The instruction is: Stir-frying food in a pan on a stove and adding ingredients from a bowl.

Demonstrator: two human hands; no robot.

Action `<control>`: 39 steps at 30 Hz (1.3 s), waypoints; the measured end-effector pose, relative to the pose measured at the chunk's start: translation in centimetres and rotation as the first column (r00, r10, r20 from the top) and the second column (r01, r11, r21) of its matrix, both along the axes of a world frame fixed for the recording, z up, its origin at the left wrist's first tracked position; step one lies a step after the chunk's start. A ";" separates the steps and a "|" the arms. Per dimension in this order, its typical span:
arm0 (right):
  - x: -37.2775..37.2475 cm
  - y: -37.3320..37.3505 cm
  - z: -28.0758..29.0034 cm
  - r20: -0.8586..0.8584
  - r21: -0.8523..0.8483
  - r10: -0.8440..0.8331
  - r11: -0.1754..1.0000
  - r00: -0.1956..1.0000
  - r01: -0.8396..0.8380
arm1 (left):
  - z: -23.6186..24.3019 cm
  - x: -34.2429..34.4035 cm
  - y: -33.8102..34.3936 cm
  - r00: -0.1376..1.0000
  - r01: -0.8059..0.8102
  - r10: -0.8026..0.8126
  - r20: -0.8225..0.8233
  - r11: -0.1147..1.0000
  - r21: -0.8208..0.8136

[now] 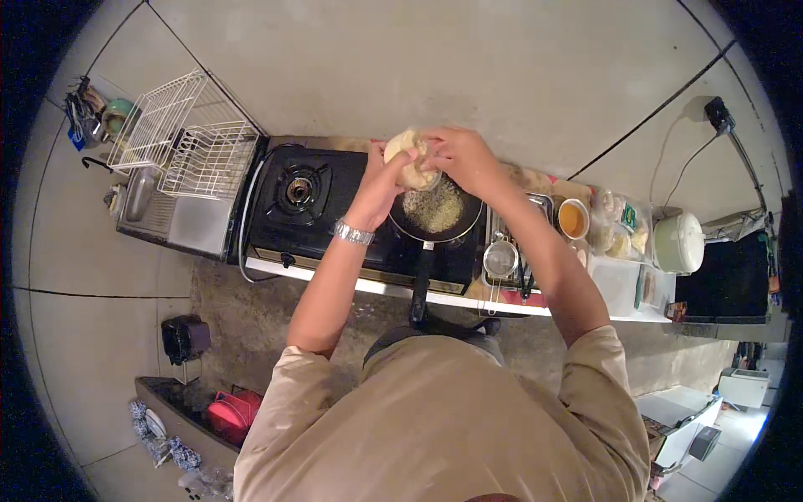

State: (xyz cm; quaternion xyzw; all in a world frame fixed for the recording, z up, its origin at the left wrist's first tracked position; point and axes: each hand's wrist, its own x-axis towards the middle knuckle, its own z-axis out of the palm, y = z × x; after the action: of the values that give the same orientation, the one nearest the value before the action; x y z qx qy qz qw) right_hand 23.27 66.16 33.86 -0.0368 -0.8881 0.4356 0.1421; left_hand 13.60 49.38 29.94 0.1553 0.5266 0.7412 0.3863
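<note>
Over the far side of the frying pan (pixel 435 219), my left hand (pixel 384 180) grips a small rounded pale yellow container (pixel 403 152), its palm and thumb around the near side. My right hand (pixel 464 157) reaches in from the right with bent fingers pressed against the container's edge. What lies between those fingertips is too small to tell. Finely chopped, pale greenish-yellow bits (pixel 437 209) cover much of the dark pan's bottom. The pan sits on the black gas stove (pixel 335 243), its long black handle pointing toward me, and neither hand touches that handle.
An unused burner (pixel 299 191) lies to the left, beside a white wire dish rack (pixel 205 159). Right of the pan are a metal strainer (pixel 501 259), a bowl of orange liquid (pixel 573 219), several bagged foods (pixel 621 230) and a pale green lidded pot (pixel 679 243). Behind rises a wall (pixel 351 75).
</note>
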 end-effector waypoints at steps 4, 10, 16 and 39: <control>0.5 -0.9 -1.8 0.129 -0.066 -0.151 0.985 0.980 0.161 | -0.8 1.1 1.6 0.995 -0.077 0.081 -0.050 0.994 0.080; 0.3 0.4 -4.5 -0.064 -0.172 -0.149 0.976 0.987 0.136 | -2.8 1.0 3.5 0.973 -0.145 0.158 -0.169 0.986 0.087; 0.2 1.8 -4.8 -0.055 -0.245 -0.064 0.968 0.996 0.048 | -2.2 2.1 3.7 0.948 -0.159 0.173 -0.267 0.985 0.073; 17.4 -14.7 -17.6 0.557 -0.821 0.076 0.204 0.827 0.534 | -0.2 5.3 -13.6 0.868 -0.303 0.184 0.462 0.933 0.197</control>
State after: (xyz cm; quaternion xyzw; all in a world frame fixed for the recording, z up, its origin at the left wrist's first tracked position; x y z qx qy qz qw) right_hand 40.69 51.43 16.30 -0.3611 -0.4157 0.8316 -0.0715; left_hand 18.95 35.82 29.76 -0.0328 0.3394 0.8630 0.3728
